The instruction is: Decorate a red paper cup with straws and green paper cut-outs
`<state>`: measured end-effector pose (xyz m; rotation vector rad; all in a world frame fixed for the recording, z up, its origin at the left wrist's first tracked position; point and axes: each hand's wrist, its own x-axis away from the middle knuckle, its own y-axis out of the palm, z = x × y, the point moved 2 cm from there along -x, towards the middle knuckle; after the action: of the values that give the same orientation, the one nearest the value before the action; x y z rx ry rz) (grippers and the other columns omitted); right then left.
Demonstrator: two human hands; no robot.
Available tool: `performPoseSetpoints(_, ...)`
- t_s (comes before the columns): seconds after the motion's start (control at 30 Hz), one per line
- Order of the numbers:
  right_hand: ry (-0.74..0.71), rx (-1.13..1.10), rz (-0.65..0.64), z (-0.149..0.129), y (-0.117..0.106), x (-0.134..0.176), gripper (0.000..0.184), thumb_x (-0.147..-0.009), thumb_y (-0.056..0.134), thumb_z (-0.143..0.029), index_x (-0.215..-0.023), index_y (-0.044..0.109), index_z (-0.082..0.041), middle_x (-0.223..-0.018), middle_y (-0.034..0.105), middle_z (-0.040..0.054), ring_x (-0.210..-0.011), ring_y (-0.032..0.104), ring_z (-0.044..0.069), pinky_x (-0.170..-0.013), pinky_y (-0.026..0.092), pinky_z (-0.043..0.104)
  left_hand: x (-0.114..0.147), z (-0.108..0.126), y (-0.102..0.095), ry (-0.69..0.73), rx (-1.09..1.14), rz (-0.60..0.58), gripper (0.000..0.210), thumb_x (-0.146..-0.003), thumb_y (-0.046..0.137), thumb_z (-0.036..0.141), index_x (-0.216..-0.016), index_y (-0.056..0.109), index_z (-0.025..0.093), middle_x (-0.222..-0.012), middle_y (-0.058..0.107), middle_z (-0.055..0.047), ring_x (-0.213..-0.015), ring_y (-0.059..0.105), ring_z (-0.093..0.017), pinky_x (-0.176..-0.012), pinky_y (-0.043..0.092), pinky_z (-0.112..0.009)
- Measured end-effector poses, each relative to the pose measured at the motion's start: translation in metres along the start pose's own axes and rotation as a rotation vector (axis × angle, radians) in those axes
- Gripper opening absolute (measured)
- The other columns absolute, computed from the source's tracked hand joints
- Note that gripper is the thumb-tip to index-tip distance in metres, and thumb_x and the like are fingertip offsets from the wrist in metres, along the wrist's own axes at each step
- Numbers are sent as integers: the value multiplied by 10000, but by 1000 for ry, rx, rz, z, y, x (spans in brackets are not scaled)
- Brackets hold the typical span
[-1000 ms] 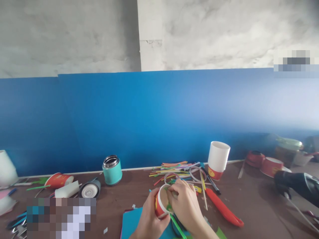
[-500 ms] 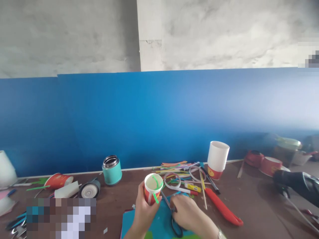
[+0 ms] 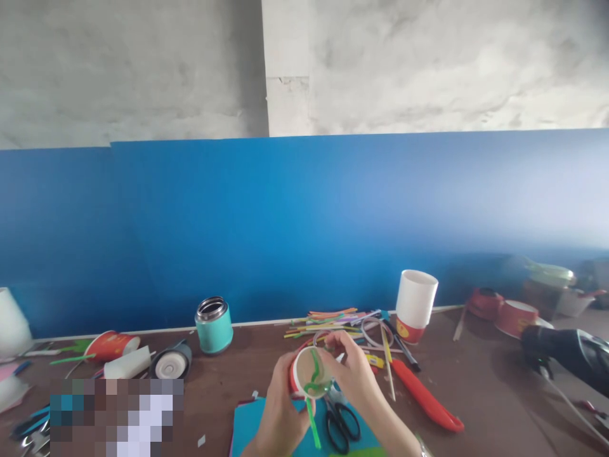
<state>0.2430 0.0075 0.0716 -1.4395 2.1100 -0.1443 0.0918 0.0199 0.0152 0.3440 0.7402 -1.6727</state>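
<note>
My left hand (image 3: 280,406) is wrapped round the left side of a red and white paper cup (image 3: 297,370), its mouth tilted toward me. A bent green strip (image 3: 311,422), like a straw or pipe cleaner, runs inside the cup and sticks out through its near side. My right hand (image 3: 349,365) is closed at the cup's right rim, thumb against it, fingers curled; its fingertips are partly hidden. Just below the hands, black-handled scissors (image 3: 340,425) lie on blue paper (image 3: 247,419), their blades partly covered by the cup and right hand.
Coloured sticks (image 3: 333,314) lie behind the hands, near a roll of tape (image 3: 375,333). To the right are white stacked cups (image 3: 416,298), a red-handled tool (image 3: 425,397) and a black device (image 3: 566,352). Leftward stand a teal jar (image 3: 214,330) and a fallen red cup (image 3: 111,346).
My right hand has let go of the scissors, which now lie on the blue paper, and has moved up to the cup. The cup has shifted right and tilted toward me.
</note>
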Motion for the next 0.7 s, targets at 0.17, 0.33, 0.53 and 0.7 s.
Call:
performPoseSetpoints(0.17, -58, 109, -7, -2, 4, 4, 173, -735, 567, -279, -614, 657, -195, -803, 595, 53, -794, 569, 202, -723, 436, 284, 4, -7, 2, 45, -76, 28, 587, -660, 559, 56, -1217, 421, 178, -1169, 532, -141, -1082, 535, -287, -819, 507, -380)
performPoseSetpoints(0.33, 2, 74, -83, 3, 9, 3, 230, -732, 554, -276, -573, 697, -190, -853, 610, 70, -840, 568, 218, -744, 433, 295, 8, -18, 4, 158, -171, 9, 676, -592, 503, -20, -1232, 394, 168, -1189, 506, -141, -1150, 477, -293, -951, 416, -451)
performPoseSetpoints(0.53, 54, 84, -20, 3, 12, 5, 139, -649, 577, -189, -537, 659, -186, -876, 632, 71, -896, 565, 234, -804, 418, 311, 8, -18, 7, 157, -170, 17, 642, -606, 519, -2, -1219, 413, 160, -1173, 518, -137, -1141, 484, -293, -944, 423, -441)
performPoseSetpoints(0.7, 21, 143, 31, 3, 13, 9, 154, -646, 552, -170, -503, 606, -195, -829, 630, 63, -851, 569, 230, -781, 422, 313, 10, -17, 9, 183, -180, 27, 608, -626, 511, 7, -1204, 402, 162, -1164, 513, -142, -1133, 484, -292, -939, 420, -451)
